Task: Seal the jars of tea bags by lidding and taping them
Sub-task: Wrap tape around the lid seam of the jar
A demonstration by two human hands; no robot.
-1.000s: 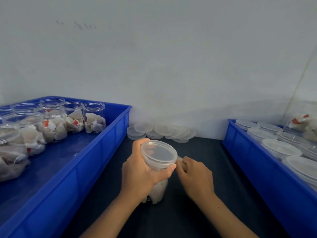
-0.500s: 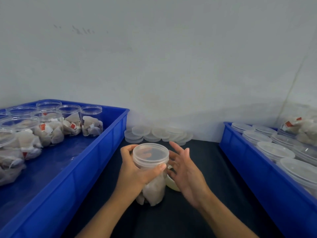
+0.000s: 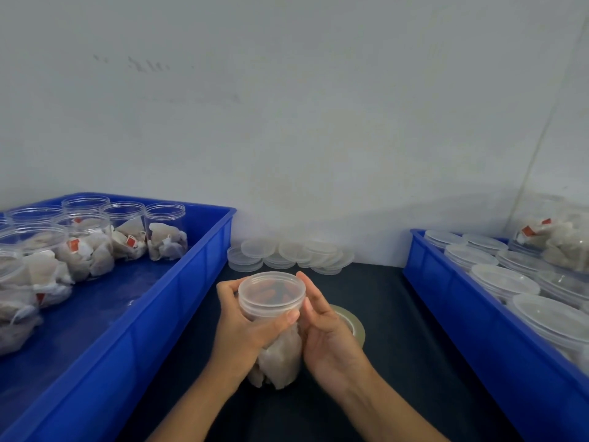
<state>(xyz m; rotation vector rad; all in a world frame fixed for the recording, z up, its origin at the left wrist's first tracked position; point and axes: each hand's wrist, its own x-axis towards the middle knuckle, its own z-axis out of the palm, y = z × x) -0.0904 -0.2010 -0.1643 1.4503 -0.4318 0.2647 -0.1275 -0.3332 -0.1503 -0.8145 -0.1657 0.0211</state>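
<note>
Two hands enclose one jar (image 3: 274, 327): the left hand (image 3: 245, 327) grips it below the lid (image 3: 271, 290), and the right hand (image 3: 322, 330) lies flat-fingered against its side. It stands on the dark surface (image 3: 398, 362), a tape roll (image 3: 353, 323) just behind. Uneven pressure could wrinkle the tape seal.

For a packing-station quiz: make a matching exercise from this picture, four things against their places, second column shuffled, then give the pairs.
Things
1. lidded jar of tea bags
2. tape roll
3. open jars of tea bags
4. loose lids

Places
A. piled against the wall, between the two bins
B. in the left blue bin
C. held between the left hand and right hand
D. on the black mat, partly behind the right hand

Pairs: 1-C, 2-D, 3-B, 4-A
</note>
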